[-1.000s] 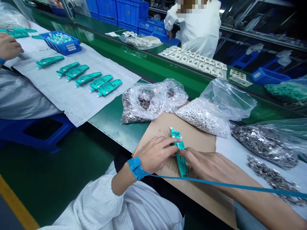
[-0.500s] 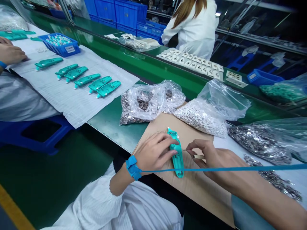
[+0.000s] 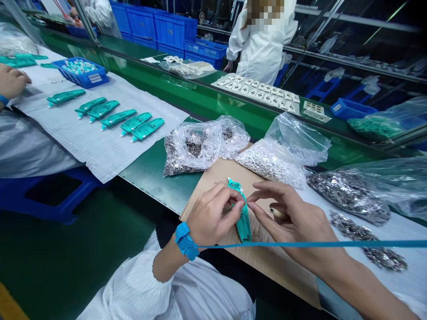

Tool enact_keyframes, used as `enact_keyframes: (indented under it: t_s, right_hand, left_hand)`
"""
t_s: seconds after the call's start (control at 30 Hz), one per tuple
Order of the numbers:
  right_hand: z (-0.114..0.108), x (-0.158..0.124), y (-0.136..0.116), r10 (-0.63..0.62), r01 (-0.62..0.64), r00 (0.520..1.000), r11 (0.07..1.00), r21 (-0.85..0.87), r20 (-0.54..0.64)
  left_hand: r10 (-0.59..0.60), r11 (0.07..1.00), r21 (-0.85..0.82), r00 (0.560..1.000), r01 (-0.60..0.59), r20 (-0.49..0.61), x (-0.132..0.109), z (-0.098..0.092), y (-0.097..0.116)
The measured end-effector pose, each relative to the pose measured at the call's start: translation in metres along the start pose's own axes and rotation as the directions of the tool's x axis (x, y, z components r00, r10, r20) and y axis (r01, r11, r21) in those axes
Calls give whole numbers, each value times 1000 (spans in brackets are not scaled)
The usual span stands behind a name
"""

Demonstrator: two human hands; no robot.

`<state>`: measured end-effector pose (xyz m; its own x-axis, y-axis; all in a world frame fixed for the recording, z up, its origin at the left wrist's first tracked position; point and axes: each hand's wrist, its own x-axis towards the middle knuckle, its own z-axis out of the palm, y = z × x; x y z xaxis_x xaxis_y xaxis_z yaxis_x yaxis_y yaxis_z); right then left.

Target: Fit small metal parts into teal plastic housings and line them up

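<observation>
On cardboard (image 3: 267, 260): fingers (image 3: 237, 205) gripping teal casing (image 3: 243, 218)

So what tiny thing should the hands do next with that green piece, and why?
Probably ease the small metal part down into the teal housing. The left hand and right hand meet fingertip to fingertip just above the housing, which lies on the cardboard sheet, and something thin seems pinched between them. It is too small to make out clearly.
</observation>
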<state>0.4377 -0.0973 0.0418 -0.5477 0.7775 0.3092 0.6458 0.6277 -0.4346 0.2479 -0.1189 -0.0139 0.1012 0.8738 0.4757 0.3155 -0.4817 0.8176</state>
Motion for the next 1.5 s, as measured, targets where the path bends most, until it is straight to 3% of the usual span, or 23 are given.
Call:
enact_keyframes:
  t_s: [0.33, 0.4, 0.5, 0.63, 0.77, 1.2, 1.4, 1.5]
  right_hand:
    - [-2, 2, -7, -25, 23, 998, 999, 46, 50]
    - [-3, -1, -1, -27, 24, 997, 999, 34, 74]
    - [-3, -5, 13, -29, 33, 983, 999, -20, 179]
    - [4, -10, 30, -24, 44, 952, 997, -59, 306]
    - [15, -14, 36, -15, 65, 921, 991, -114, 390]
    - [19, -14, 38, -144, 280, 904, 910, -305, 402]
    - [22, -20, 44, -83, 308, 867, 864, -398, 490]
    - [21, -18, 41, -155, 362, 873, 841, -402, 463]
  left_hand:
    - [-55, 993, -109, 998, 54, -3, -5, 7, 5]
    - [-2, 1000, -28, 998, 4, 60, -5, 0, 0]
    - [75, 960, 243, 964, -139, 256, -5, -12, -14]
    - [35, 853, 460, 907, -246, 420, -3, -17, -34]
    - [13, 844, 483, 909, -233, 416, -1, -11, -43]
    - [25, 855, 452, 892, -253, 451, 1, -17, -34]
    - [64, 866, 411, 878, -286, 475, 3, -20, -31]
    - [72, 850, 421, 861, -317, 503, 2, -19, -33]
